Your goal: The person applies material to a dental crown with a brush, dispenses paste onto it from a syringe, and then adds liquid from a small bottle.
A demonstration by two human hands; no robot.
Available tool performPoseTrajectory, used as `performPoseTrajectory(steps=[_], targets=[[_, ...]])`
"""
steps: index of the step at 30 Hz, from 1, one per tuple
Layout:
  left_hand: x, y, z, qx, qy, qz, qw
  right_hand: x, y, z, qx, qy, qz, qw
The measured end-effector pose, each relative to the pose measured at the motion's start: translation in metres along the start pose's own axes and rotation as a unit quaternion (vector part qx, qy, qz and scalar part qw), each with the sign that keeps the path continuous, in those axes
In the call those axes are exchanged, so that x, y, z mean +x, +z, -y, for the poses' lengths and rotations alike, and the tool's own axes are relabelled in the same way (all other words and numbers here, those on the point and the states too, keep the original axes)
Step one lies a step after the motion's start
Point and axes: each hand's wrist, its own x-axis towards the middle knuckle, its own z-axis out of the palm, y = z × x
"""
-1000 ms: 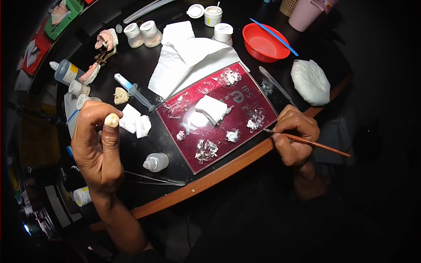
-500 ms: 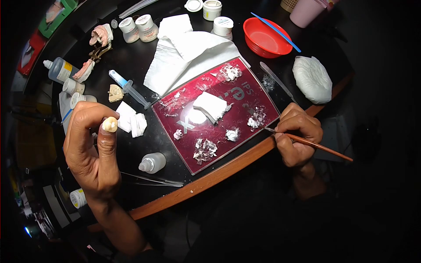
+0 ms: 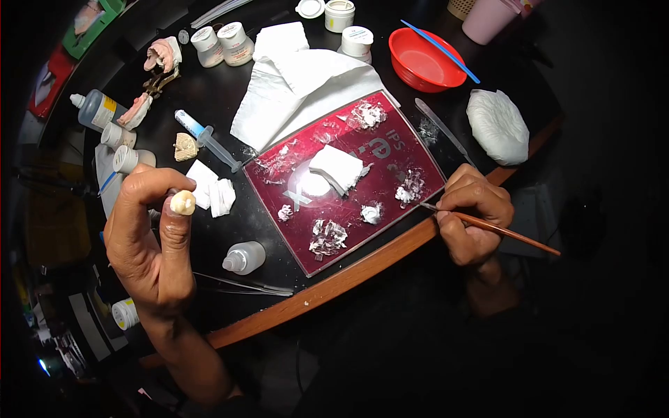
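Note:
Between the thumb and index finger of my left hand (image 3: 153, 240) is a small cream-coloured tooth piece (image 3: 182, 203), raised left of the red glass slab (image 3: 293, 244). My right hand (image 3: 475, 214) grips a thin brush (image 3: 519, 237) with a reddish-brown handle, its tip near the slab's right edge. White powdery or pasty clumps (image 3: 371, 213) are spread over the slab. A folded white pad (image 3: 338, 168) lies at its middle.
Behind the slab are white cloths (image 3: 279, 104), a red bowl (image 3: 425, 61) and jars (image 3: 234, 44). A syringe (image 3: 209, 139), dental models (image 3: 164, 54) and a small bottle (image 3: 245, 258) stand or lie leftward. A wrapped white bundle (image 3: 497, 127) is at right.
My left hand and the tooth piece have shifted slightly right and down. The right hand with the brush stays almost still.

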Motion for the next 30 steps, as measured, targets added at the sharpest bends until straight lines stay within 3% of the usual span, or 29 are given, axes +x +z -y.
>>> performPoseTrajectory(steps=[12, 16, 18, 25, 30], targets=[[0.006, -0.004, -0.017, 0.022, -0.023, 0.045, 0.998, 0.013, 0.008, 0.012, 0.092, -0.034, -0.023, 0.995], [0.005, -0.005, -0.019, -0.03, -0.02, 0.044, 0.998, 0.046, 0.043, 0.038, 0.201, -0.139, -0.06, 0.968], [0.003, -0.008, -0.014, -0.06, -0.002, 0.065, 0.996, 0.064, 0.052, 0.063, 0.202, -0.138, -0.005, 0.97], [0.002, -0.009, -0.021, -0.166, -0.031, 0.053, 0.984, 0.082, 0.099, 0.088, 0.258, -0.191, -0.012, 0.947], [0.004, -0.013, -0.019, -0.088, 0.0, 0.084, 0.993, 0.085, 0.101, 0.076, 0.326, -0.184, 0.036, 0.927]])
